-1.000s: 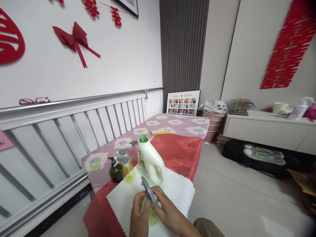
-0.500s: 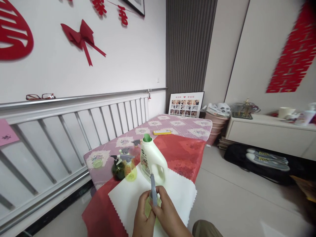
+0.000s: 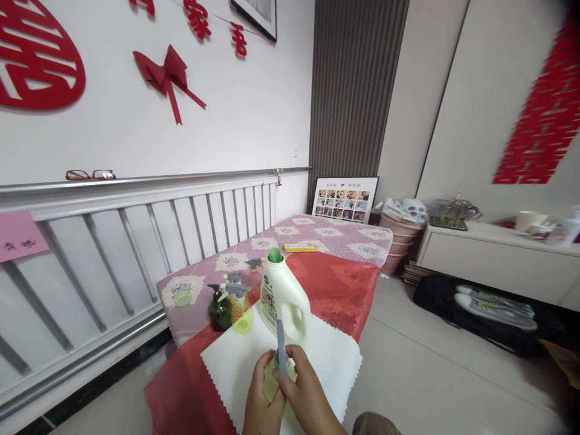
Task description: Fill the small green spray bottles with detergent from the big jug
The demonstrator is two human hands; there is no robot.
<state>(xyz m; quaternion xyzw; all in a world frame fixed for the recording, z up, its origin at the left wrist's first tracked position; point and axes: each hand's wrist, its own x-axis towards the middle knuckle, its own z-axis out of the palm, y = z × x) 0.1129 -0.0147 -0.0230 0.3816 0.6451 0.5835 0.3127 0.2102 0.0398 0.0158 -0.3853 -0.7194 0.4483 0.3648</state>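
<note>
Both hands are closed around a small clear pump bottle (image 3: 270, 384) with a grey pump head, holding yellowish-green liquid. My left hand (image 3: 261, 393) wraps its left side. On the other side, my right hand (image 3: 304, 382) grips near the bottle's neck, its thumb at the grey pump. Just beyond stands a large pale-green detergent jug (image 3: 283, 296), its mouth uncapped with something green in it. Left of the jug are a dark green pump bottle (image 3: 220, 311) and a yellow pump bottle (image 3: 242, 314). A white scalloped mat (image 3: 330, 356) lies under the hands.
A red cloth (image 3: 335, 284) covers part of the table with its purple patterned tablecloth (image 3: 276, 232). A yellow box (image 3: 300, 248) lies toward the back, and a green lid (image 3: 183, 298) at the left. The white radiator (image 3: 136, 248) runs along the left; a cabinet (image 3: 489, 254) stands right.
The view has shifted slightly, so the surroundings sit a little lower and farther right. Both hands keep hold of the pump bottle in nearly the same pose.
</note>
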